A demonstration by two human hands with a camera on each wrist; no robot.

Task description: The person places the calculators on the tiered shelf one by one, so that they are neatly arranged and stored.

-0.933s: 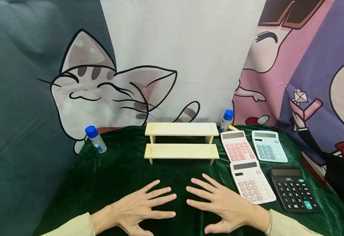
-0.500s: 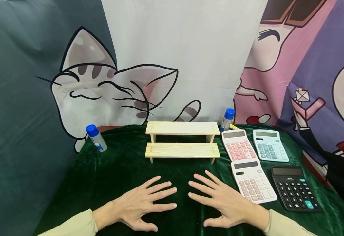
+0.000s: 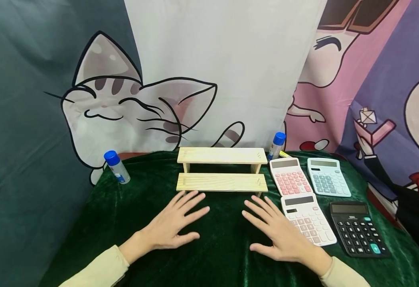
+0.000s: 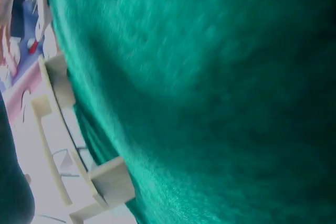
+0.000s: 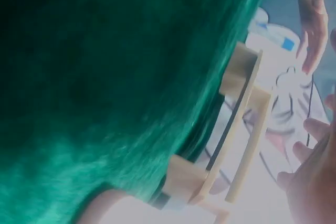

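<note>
A two-tier wooden stand point(image 3: 222, 182) stands in the middle of the green cloth, its lower step nearest me. My left hand point(image 3: 173, 223) is held out palm down with straight, spread fingers, the fingertips close to the stand's front left corner. On the other side my right hand point(image 3: 283, 235) is stretched out likewise, its fingertips near the front right leg. Neither hand holds anything. The right hand overlaps the edge of a white calculator point(image 3: 308, 219) in the head view. In the right wrist view the stand point(image 5: 231, 135) appears tilted, with fingers point(image 5: 315, 182) at the lower right.
A pink calculator point(image 3: 290, 176), a light blue calculator point(image 3: 328, 177) and a black calculator point(image 3: 358, 229) lie on the right of the green cloth point(image 3: 141, 275). Blue-capped cylinders stand at the left point(image 3: 117, 167) and behind the stand's right end point(image 3: 276, 146). A printed cartoon curtain point(image 3: 224, 59) hangs behind.
Both hands have moved forward, closer to the stand, and the left hand's fingers have drawn somewhat together. The stand, calculators and cylinders have stayed in place.
</note>
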